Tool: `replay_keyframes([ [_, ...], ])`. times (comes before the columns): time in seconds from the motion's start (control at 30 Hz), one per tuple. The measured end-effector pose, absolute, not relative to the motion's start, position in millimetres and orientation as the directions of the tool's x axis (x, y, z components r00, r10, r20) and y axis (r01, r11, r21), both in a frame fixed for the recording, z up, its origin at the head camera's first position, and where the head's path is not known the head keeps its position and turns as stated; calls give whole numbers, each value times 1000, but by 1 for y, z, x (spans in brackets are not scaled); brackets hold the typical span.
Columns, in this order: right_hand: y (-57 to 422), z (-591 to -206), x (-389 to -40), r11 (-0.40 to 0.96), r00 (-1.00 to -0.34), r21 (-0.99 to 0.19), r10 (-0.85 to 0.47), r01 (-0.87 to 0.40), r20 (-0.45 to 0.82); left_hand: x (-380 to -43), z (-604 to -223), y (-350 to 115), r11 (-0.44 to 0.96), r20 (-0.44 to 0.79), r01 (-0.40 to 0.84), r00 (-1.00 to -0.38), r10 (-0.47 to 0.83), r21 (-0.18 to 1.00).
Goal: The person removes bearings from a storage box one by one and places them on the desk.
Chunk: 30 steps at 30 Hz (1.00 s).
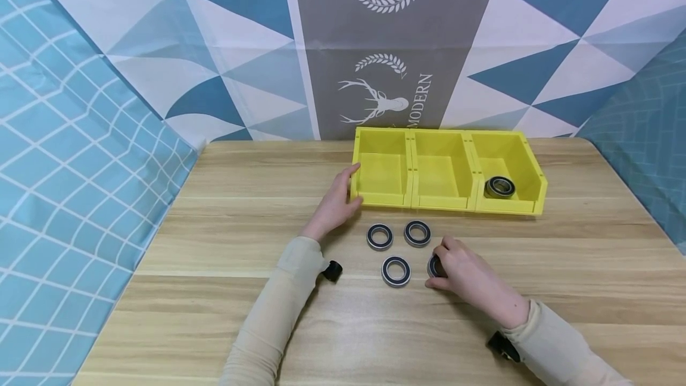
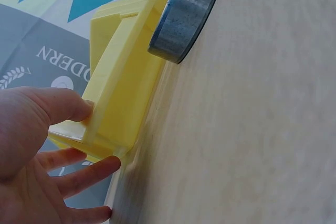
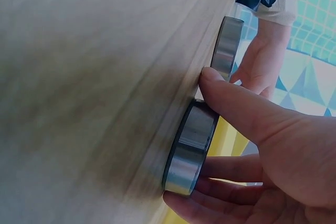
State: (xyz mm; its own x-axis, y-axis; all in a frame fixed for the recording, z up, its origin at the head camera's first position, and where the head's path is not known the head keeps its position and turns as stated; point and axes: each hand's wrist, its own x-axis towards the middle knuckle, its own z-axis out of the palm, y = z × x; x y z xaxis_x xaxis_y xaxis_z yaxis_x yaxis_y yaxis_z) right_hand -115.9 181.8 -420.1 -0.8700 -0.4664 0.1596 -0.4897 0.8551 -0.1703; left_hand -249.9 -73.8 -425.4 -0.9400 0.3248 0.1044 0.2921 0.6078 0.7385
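Foreground tabletop (image 1: 332,338) carries yellow bin (image 1: 383,162). Left hand (image 1: 334,204): fingers spread, touching bin's left end. Right hand (image 1: 471,273): fingers pinching held bearing (image 3: 191,145), in front of bin. Outside, same side: three loose bearings (image 1: 396,283). Done: binned bearing (image 1: 491,186), right compartment, perhaps stacked.

Up on the head, one camera looks forward and down over the tabletop (image 1: 257,201), taking in the whole tray (image 1: 445,202) and the cloth (image 1: 257,22) behind. Low and tipped sideways, the left wrist camera (image 1: 333,271) faces the tray's left end close up; the right wrist camera (image 1: 504,346), also low, peers at a nearby metal ring (image 3: 192,148); all three share the left hand (image 1: 333,205) and part of the tray.
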Motion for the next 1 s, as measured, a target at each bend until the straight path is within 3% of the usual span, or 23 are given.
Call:
replay_keyframes([
  [0.33, 183, -416, -116, 863, -889, -216, -432, -456, 150, -251, -427, -74, 609, 109, 296, -939, 326, 736],
  [0.83, 209, -393, -136, 836, -842, -235, -398, -496, 365, -250, -425, -74, 609, 102, 291, -940, 326, 738],
  [1.0, 226, -382, -149, 862, -849, -221, -346, -456, 400, -250, -425, -74, 608, 111, 302, -937, 331, 734],
])
